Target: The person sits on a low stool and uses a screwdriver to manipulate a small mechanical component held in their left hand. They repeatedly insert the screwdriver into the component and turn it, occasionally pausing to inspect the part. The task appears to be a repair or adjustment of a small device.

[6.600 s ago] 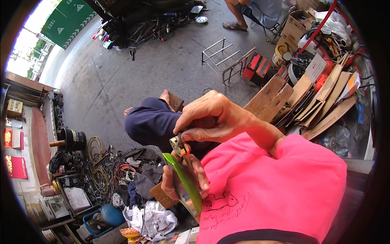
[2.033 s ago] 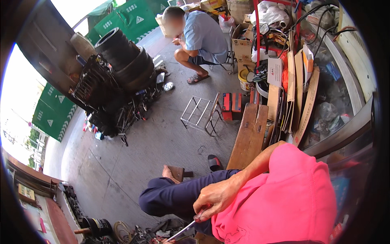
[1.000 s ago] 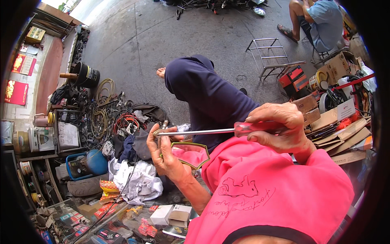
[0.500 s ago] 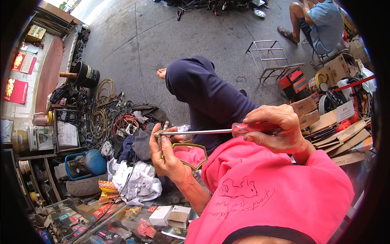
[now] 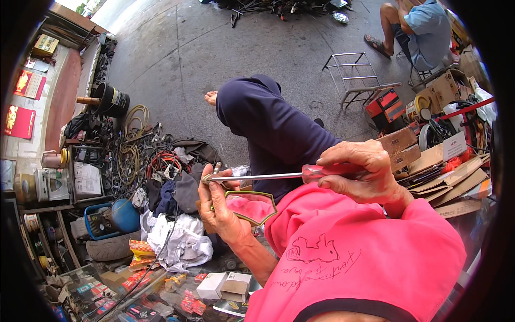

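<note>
My left hand [image 5: 225,217] is closed on a small green-rimmed mirror [image 5: 249,206] and a little metal fitting [image 5: 209,178] on it, thumb pressed at the fitting. My right hand [image 5: 365,174] grips the translucent red handle of a screwdriver [image 5: 263,176], whose metal shaft lies level across the mirror's top with its tip at the fitting between my left fingers. Both hands are in front of my bent leg in dark trousers [image 5: 271,121], above the pink cloth of my top [image 5: 365,252].
A person [image 5: 424,37] sits at the upper right, near a metal frame stool [image 5: 351,64]. Cardboard [image 5: 453,182] piles up at right. Cables [image 5: 134,137], a blue compressor [image 5: 115,214] and white rags [image 5: 182,244] lie at left. A glass case [image 5: 96,284] with small packages is below.
The view has swung down since two seconds ago. Earlier my right hand was at the fitting; now it holds the screwdriver across it. Over the last second both hands shifted only slightly.
</note>
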A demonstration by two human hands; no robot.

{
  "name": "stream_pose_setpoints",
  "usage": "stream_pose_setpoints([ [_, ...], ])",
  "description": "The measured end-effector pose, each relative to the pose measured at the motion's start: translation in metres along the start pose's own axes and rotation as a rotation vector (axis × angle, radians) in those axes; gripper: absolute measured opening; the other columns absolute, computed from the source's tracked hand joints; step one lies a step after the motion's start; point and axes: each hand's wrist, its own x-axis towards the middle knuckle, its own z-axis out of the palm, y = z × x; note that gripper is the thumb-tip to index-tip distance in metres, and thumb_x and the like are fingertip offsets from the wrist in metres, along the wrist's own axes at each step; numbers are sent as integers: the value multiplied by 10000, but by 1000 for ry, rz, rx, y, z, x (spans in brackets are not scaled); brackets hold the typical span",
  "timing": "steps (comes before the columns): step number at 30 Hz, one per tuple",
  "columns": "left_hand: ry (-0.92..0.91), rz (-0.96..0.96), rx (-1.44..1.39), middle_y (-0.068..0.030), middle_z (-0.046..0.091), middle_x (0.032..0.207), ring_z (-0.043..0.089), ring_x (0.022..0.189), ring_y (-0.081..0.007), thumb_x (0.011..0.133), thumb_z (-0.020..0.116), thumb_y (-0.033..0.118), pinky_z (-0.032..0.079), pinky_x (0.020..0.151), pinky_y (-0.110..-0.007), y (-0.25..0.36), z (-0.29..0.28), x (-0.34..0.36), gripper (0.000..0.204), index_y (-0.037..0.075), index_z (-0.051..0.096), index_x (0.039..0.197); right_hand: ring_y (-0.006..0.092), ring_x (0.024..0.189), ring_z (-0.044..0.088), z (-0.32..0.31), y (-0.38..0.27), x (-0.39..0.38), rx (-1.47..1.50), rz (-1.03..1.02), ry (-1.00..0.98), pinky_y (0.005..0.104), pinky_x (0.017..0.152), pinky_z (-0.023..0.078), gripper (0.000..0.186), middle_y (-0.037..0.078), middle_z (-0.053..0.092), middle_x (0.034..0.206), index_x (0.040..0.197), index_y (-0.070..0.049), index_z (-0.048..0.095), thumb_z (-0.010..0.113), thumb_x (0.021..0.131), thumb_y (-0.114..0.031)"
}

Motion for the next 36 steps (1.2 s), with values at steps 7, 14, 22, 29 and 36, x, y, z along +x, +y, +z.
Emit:
stream_pose_setpoints([
  [7, -19, 25, 74, -153, 649, 987, 596, 738, -124, 979, 524, 224, 476, 691, -260, -1, -1, 0, 402, -39, 496, 1282, 213, 702, 691, -1, -2, 2, 12, 3, -18, 275, 630, 543, 332, 164, 689, 807, 903, 51, 656, 838, 674, -105],
  [14, -24, 87, 213, -126, 656, 996, 586, 755, -96, 967, 551, 213, 465, 690, -224, -1, -3, 0, 399, -32, 507, 1278, 216, 717, 699, -4, -2, 1, 20, 75, -48, 274, 646, 543, 322, 157, 694, 817, 905, 49, 657, 835, 684, -104],
  [22, -16, 96, 185, -135, 659, 1003, 579, 754, -87, 945, 586, 171, 456, 702, -217, -3, -2, -1, 411, -54, 502, 1278, 201, 762, 709, -5, -3, 5, 112, 83, -74, 262, 675, 549, 173, 146, 702, 828, 913, 59, 648, 732, 771, 6],
  [29, -23, -4, 83, -135, 652, 1007, 587, 755, -91, 942, 589, 163, 466, 710, -223, -3, -3, -1, 411, -46, 499, 1284, 207, 781, 712, -4, 0, 5, 148, 44, -80, 269, 690, 561, 163, 150, 705, 846, 922, 61, 645, 714, 777, 36],
  [36, -53, 96, 332, -104, 657, 995, 586, 765, -91, 934, 606, 175, 472, 729, -219, -1, -5, -1, 399, -18, 523, 1274, 214, 792, 713, -7, -1, 7, 136, 45, -86, 274, 675, 567, 176, 140, 703, 854, 933, 49, 654, 708, 766, 65],
])
